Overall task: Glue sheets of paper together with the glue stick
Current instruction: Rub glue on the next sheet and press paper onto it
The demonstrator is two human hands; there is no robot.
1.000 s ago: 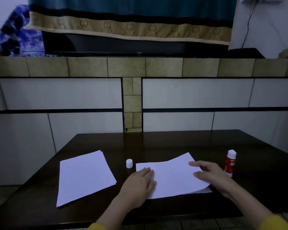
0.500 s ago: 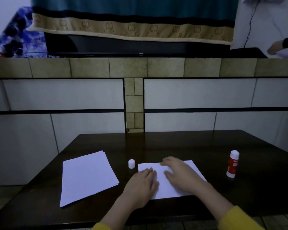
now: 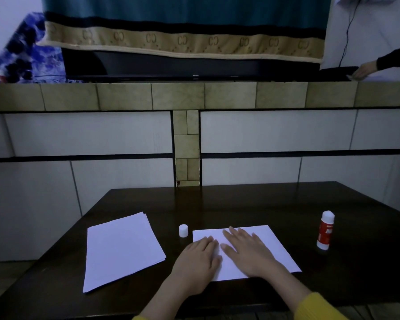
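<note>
A white sheet of paper lies flat on the dark table, in front of me. My left hand rests palm down on its near left corner. My right hand presses flat on the sheet's middle, fingers spread. A stack of white sheets lies to the left, apart from both hands. The glue stick, red and white, stands upright and uncapped at the right. Its small white cap stands between the stack and the sheet.
The table's far edge meets a tiled wall. On the ledge above, another person's hand in a dark sleeve touches something white at the far right. A patterned cloth hangs over a dark screen.
The raised right part of the sheet has been laid flat. My right hand has slid left from the sheet's right edge to its middle, beside my left hand. The other person's hand reached onto the ledge.
</note>
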